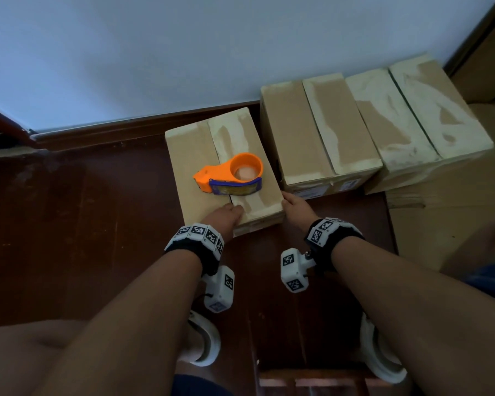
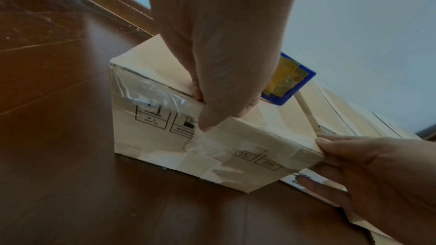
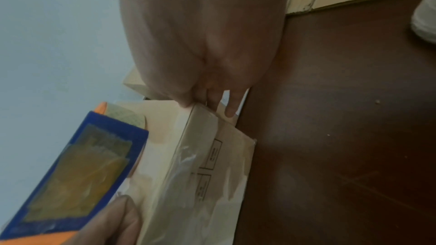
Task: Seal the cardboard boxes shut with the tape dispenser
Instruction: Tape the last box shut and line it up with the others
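Near box [image 1: 212, 167] sits closed on the floor [image 1: 83, 224], contents hidden; tape dispenser [image 1: 232, 175] lies on its top, by the centre seam. Left hand [image 1: 226, 217] grips the near top edge, fingers on the lid, thumb down the front. Right hand [image 1: 296, 208] holds the near right corner. Two more closed boxes [image 1: 320, 132] stand just beside, along the wall [image 1: 212, 52]. Bare floor lies left.
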A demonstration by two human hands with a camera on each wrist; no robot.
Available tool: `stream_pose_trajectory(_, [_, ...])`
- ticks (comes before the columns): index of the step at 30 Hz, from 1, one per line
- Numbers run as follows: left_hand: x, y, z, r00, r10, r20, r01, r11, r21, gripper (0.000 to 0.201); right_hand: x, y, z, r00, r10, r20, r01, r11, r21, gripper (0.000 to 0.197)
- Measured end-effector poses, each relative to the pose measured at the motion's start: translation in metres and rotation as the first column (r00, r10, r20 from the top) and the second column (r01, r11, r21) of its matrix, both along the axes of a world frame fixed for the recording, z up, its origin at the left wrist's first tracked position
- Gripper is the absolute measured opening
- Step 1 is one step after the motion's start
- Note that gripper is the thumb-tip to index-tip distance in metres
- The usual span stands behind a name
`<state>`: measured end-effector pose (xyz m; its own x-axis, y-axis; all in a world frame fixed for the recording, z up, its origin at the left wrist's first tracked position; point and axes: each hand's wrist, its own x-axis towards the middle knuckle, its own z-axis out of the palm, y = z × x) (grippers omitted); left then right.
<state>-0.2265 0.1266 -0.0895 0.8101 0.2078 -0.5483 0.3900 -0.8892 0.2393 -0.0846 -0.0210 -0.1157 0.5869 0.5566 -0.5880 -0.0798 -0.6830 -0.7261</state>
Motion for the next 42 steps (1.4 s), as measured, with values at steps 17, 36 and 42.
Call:
stream_pose_trajectory(17, [-0.018,0.002,0.001,0.937,0.275,0.217,-0.22,0.944,-0.248,0.021,-0.014,-0.015,0.0,0.979,-0.19,-0.075,0.198,0.972,0.124,0.042])
stream_pose_trajectory(36, [-0.085,-0.006,-0.017,0.047,0.998,0.03,-0.801,0.055,-0.597,0.044,-0.015,-0.01,-0.019,0.97,-0.242,-0.001,0.242,0.97,-0.015,0.033])
stream_pose_trajectory(42, [-0.082,-0.008,-0.004,-0.23,0.973,-0.027,-0.766,-0.198,-0.612,0.041,-0.013,-0.01,-0.018,0.973,-0.229,-0.031,0.228,0.973,-0.022,0.038])
